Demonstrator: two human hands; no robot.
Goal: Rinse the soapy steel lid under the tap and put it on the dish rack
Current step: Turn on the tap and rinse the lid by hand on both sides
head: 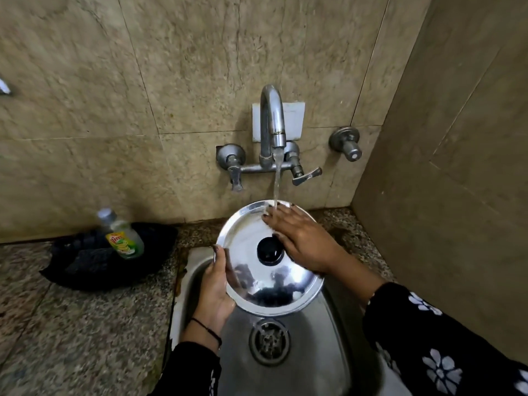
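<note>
Over sink (328, 324), lid (251, 270) in left grip (215, 287)

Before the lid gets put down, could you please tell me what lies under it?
Under the steel lid the left hand supports its rim, and below lies the sink with its drain strainer. The lid hides the basin's far part.
</note>
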